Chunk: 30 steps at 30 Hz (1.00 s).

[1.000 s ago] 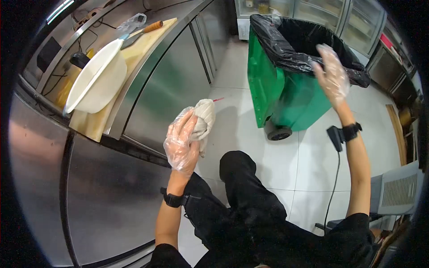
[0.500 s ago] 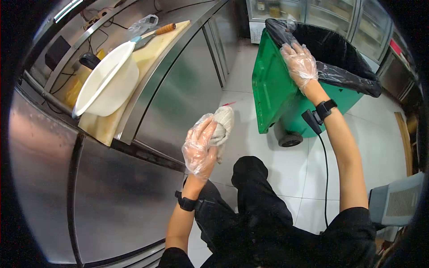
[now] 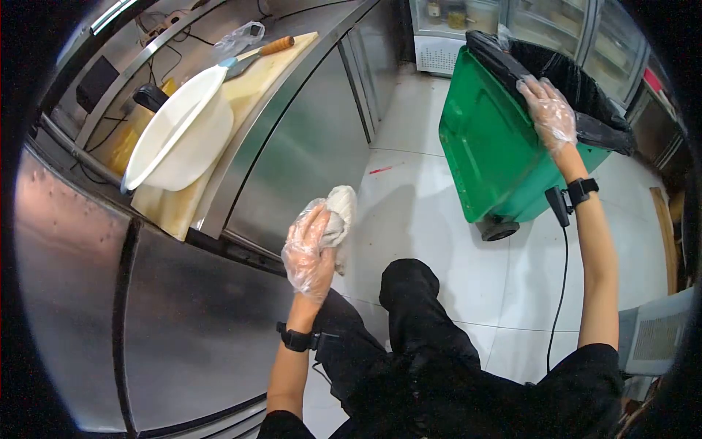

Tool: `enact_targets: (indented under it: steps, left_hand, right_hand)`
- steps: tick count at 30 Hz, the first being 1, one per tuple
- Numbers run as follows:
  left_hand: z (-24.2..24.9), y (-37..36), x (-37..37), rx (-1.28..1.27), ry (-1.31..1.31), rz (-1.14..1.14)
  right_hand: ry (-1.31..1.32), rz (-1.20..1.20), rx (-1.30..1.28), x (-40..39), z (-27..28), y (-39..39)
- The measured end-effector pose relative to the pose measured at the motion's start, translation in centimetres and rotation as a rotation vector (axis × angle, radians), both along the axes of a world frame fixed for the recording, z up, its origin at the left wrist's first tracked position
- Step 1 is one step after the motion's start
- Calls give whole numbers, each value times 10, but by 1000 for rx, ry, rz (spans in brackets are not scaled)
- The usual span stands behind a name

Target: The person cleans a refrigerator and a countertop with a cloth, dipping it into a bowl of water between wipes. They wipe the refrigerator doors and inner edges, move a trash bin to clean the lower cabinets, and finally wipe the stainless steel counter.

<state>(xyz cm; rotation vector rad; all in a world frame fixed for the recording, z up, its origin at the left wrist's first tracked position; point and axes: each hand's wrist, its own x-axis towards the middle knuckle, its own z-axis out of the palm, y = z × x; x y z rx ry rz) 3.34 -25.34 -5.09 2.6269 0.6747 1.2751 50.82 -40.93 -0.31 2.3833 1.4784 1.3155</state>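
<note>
My left hand, in a clear plastic glove, is closed around a bunched pale cloth in front of the steel counter. On the right, my gloved right hand lies over the near rim of a green wheeled trash bin, its fingers bent over the edge onto the black bin liner. The thumb is hidden. The bin's green lid hangs down on its left side, above a dark wheel.
A white basin and a wooden-handled tool rest on a cutting board on the counter at left. A red scrap lies on the tiled floor. Behind the bin stands a glass-door fridge. A cable hangs from my right wrist.
The bin has shifted right and turned slightly, with my right hand moving right on its rim. My left hand has drifted a little left and down, still holding the cloth.
</note>
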Motion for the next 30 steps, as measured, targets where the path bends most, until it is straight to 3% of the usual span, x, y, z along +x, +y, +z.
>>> enact_targets:
  steps: [5,11,15,18,20,23,25,27,29,30]
  left_hand:
    - [-5,7,-9,5,-5,7]
    - [-8,4,-4,20,27,50]
    - [-1,-2,-3,24,30,70]
    - [0,1,-5,57,77,119]
    - [-1,1,-3,60,63,131]
    - [7,-2,-4,59,70,118]
    - [7,0,2,23,53,94]
    - [7,5,15,-38,-36,8]
    - [3,-1,33,-112,-28,-11]
    - [-4,-3,39,-147,-19,17]
  right_hand:
    - [116,10,-19,22,-6,-48]
    - [48,-74,-96,69,-20,-103]
    - [-133,-287,-165,118,-19,-168]
    - [-232,-455,-208,192,-49,-220]
    - [-168,-811,-347,190,-53,-235]
    - [4,-886,-206,75,-19,-217]
    - [57,-366,159,78,-67,-211]
    - [276,139,392,-8,-61,-149]
    - [753,322,455,-84,-75,-94]
    - [872,347,382,-126,-76,-73]
